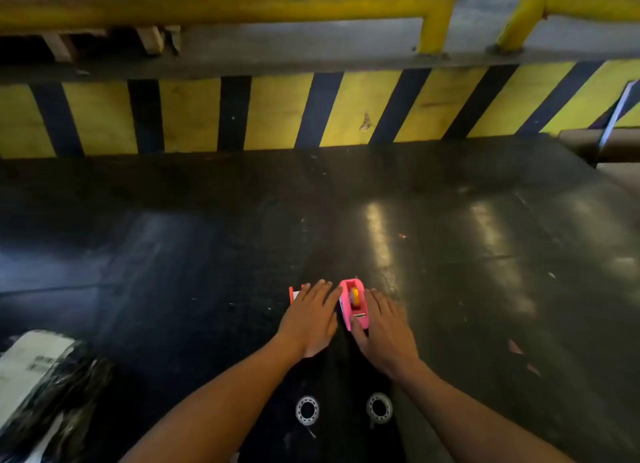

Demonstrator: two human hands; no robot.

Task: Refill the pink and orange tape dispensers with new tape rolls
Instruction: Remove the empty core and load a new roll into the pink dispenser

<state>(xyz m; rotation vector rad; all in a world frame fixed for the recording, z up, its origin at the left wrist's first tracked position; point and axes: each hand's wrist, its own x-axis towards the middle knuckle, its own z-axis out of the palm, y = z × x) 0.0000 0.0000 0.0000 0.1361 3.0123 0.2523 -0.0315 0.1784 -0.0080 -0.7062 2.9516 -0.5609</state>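
Observation:
A pink tape dispenser (355, 303) stands on the dark floor with a yellow core in its well. My right hand (386, 334) lies against its right side, thumb touching its near end. My left hand (310, 318) rests flat, fingers spread, over an orange dispenser (293, 293), of which only the left edge shows. Two clear tape rolls lie flat nearer to me: one (307, 410) between my forearms on the left, the other (379, 408) on the right.
A yellow-and-black striped wall (277, 112) with yellow rails (221, 5) closes the far side. A wrapped bundle of black plastic and white paper (38, 386) lies at the lower left. Cardboard boxes (602, 150) sit at the right edge.

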